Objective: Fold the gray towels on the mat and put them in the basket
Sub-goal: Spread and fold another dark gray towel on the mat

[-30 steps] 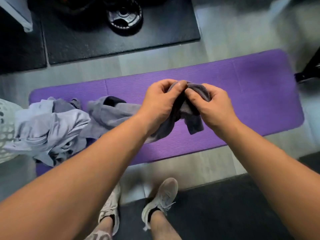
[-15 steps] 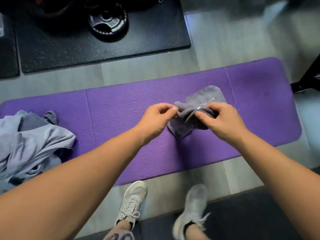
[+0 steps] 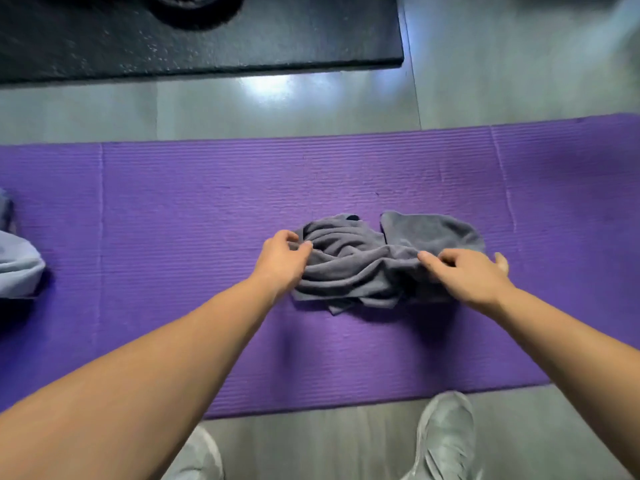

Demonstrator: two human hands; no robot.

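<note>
Towel (image 3: 377, 263) pinched w/ both hands (image 3: 282, 258), arms outstretched.

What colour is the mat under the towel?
Purple, with fine ribbing: mat, head view.

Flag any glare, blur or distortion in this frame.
Head view: bright glare patch on the gray floor beyond the purple mat; towel and both hands reasonably sharp; edges smeared, notably the top-right corner; wide-angle stretch enlarges the forearms.

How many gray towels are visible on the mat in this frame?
1 for certain: a crumpled gray towel mid-mat, between both hands. The lighter cloth pile at the left edge may hide more.
</note>
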